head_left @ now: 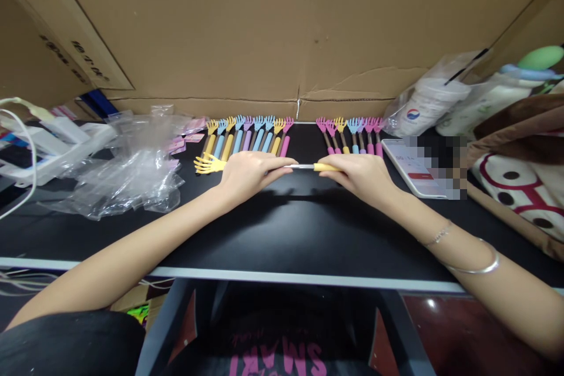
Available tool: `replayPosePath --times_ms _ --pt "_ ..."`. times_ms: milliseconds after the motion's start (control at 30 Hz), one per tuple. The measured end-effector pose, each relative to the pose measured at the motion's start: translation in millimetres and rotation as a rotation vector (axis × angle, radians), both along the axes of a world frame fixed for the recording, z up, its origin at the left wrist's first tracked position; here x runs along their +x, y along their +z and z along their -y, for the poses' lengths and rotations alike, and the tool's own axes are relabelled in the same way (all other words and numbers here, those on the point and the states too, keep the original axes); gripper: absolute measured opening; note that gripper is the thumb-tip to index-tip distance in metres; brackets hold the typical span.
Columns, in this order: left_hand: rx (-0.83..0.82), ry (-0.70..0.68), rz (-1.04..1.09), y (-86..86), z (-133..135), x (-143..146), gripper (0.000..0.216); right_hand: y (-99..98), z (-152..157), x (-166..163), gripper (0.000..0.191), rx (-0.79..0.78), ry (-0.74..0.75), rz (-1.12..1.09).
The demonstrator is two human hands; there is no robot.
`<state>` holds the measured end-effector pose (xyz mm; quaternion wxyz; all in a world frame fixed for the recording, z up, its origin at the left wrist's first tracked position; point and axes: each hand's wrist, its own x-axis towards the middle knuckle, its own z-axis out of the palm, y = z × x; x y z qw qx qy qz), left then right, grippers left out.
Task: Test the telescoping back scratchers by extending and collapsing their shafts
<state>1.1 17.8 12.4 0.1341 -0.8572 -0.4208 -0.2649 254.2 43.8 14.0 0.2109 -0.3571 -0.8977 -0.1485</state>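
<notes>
Held level above the black desk is a yellow back scratcher (210,164) with a thin metal rod. Its claw head points left, sticking out past my left hand (253,176), which is closed around the rod. My right hand (359,175) grips the yellow handle at the other end. Between the two hands a short stretch of bare metal shows. Behind my left hand lies a row of back scratchers (247,129) in yellow, blue, purple and pink, claws to the back. A second row (352,131), mostly pink, lies behind my right hand.
Clear plastic bags (127,170) are heaped at the left, beside a white power strip (74,147) with cables. At the right are a phone (416,167), a bagged cup (425,103), a bottle and a brown bag. Cardboard (264,29) walls the back.
</notes>
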Motion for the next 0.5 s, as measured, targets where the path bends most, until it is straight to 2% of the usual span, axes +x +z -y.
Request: replayPosePath --times_ms 333,500 --pt "0.094 0.024 -0.072 -2.2 -0.4 -2.1 0.035 -2.6 -0.6 -2.5 0.04 -0.161 -0.012 -0.009" --pt "0.094 0.018 -0.059 -5.0 0.2 -0.5 0.034 -3.6 1.4 -2.7 0.035 -0.164 0.0 -0.017"
